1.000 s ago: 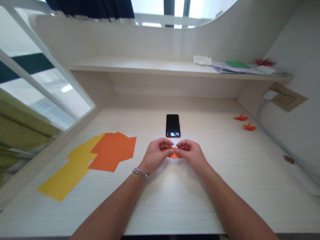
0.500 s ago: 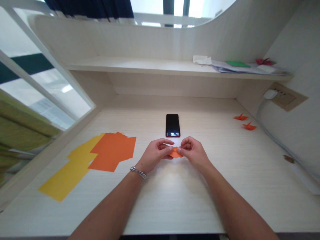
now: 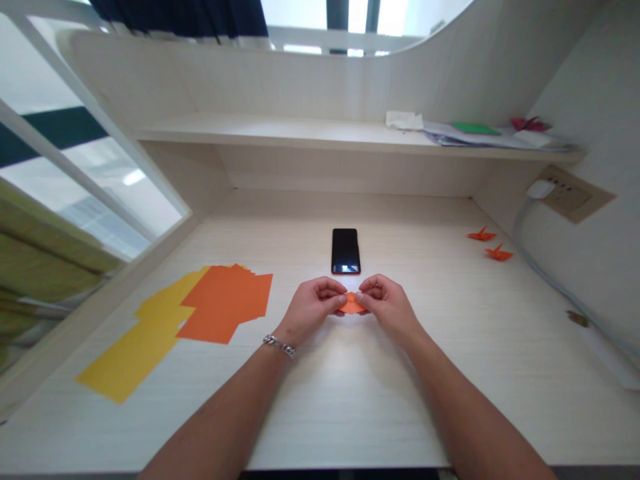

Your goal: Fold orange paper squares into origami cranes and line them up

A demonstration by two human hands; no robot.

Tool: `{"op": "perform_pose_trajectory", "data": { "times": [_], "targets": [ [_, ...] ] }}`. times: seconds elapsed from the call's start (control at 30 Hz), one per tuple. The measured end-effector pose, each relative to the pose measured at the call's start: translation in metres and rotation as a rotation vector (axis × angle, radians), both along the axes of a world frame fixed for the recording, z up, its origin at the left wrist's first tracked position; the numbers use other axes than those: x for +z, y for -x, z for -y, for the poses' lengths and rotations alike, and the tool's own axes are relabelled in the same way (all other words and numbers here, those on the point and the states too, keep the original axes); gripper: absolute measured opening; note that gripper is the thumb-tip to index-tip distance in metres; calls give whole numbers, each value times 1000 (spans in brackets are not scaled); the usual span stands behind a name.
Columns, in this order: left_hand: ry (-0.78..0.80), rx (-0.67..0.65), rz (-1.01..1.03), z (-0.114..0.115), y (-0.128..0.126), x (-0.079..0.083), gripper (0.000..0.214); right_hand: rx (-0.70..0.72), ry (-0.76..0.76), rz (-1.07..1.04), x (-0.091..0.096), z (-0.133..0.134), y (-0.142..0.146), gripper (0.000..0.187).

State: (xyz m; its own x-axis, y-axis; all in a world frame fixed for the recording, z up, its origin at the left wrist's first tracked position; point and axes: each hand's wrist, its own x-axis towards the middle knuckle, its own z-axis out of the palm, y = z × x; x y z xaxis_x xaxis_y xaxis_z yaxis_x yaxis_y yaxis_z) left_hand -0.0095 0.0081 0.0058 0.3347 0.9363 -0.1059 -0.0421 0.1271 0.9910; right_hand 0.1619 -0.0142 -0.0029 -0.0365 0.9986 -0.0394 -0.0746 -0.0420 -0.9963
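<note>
- The left hand [image 3: 314, 303] was drawn into a pinch, its thumb over the left end of the folded orange paper [image 3: 353, 307] and its fingers mostly curled, so there was little gap.
- That paper was probably very light and a little springy, its layers likely stiffer than one sheet yet easy to crease wrongly or tear; it seemed unlikely to slip much on bare skin. The two side ends looked the best places to take hold, lightly, between thumb and fingertips, sparing the middle from crushing.
- It lay between the hands, on or just above the bench [image 3: 345, 427], nearer the person than the dark phone [image 3: 345, 251]; contact with the bench could not be told.
- It looked small, bright orange and wider than deep, its ends partly covered.
- The right hand [image 3: 389, 305] pinched the right end likewise, thumb on top, fingers bent.
</note>
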Motion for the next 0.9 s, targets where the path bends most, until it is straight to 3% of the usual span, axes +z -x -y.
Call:
{"op": "perform_pose_trajectory", "data": {
  "times": [0.53,0.9],
  "targets": [
    [-126,43,-109,2,2,6,14,-37,113,-145,2,-1,-1,24],
    [-194,-1,-100,2,5,9,6,-18,161,-240,8,2,0,16]
  ]
}}
